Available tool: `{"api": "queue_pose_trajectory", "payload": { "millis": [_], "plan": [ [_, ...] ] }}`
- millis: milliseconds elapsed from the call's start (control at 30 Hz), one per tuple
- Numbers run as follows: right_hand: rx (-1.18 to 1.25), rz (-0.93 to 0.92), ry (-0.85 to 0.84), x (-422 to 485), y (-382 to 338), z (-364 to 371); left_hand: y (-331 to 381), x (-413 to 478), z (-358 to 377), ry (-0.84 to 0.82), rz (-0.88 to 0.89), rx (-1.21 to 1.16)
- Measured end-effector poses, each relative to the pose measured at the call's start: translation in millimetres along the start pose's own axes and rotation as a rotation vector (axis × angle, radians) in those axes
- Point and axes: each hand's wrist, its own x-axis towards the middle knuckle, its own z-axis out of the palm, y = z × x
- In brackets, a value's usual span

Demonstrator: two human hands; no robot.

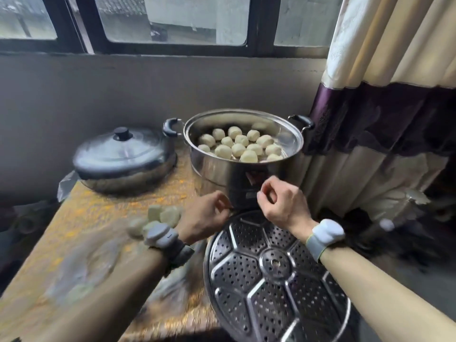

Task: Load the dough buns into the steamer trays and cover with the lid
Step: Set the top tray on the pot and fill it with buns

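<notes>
A view from above a person's two bare forearms reaching over a table (pixel 103 213) covered in a worn yellow patterned cloth, under a dark-framed window (pixel 172 23). Toward the back right stands a steel steamer pot (pixel 237 174) with black side handles, its top tray filled with pale round buns (pixel 240 145) sitting close together in a single layer. To its left, touching the pot's handle, a domed metal lid (pixel 123 154) with a black knob rests on a second shallow pan. Nearer the camera, a perforated steel tray (pixel 274 275) with raised ribs radiating from a centre hub lies empty at the table's right front, its far rim just in front of the pot. The left hand (pixel 204 215) is at that far rim with the fingers curled in; the thumb and forefinger appear to pinch the tray's edge, though blur makes this uncertain. The right hand (pixel 281 201) hovers above the same rim with fingers curled and thumb meeting forefinger, holding nothing that can be seen. Each wrist wears a grey band with a padded block. Just left of the left wrist, a small cluster of loose buns (pixel 160 215) sits on the cloth, blurred. A cream and purple curtain (pixel 385 99) hangs at the right
</notes>
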Motion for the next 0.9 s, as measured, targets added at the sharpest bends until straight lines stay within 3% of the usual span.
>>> {"api": "queue_pose_trajectory", "payload": {
  "millis": [133,333,533,633,800,900],
  "plan": [
    [-0.136,0.087,-0.494,-58.7,24.2,14.4,3.0,-38.7,41.5,-0.197,-0.033,0.087],
    [-0.162,0.211,-0.798,-92.1,40.8,5.6,-1.6,-52.5,71.4,-0.334,-0.175,0.277],
    [-0.186,0.267,-0.892,-105.9,46.4,8.6,-22.3,-65.3,95.6,-0.428,-0.198,0.370],
    [-0.197,0.368,-0.821,-105.3,40.3,13.6,-25.2,-69.0,100.1,-0.433,-0.200,0.378],
    [-0.157,0.572,-0.745,-104.7,19.4,22.3,-16.6,-64.2,106.8,-0.221,-0.252,0.216],
    [0.088,0.698,-0.810,-102.9,9.9,17.4,-4.9,-57.2,113.2,-0.118,-0.341,0.116]
  ]
}}
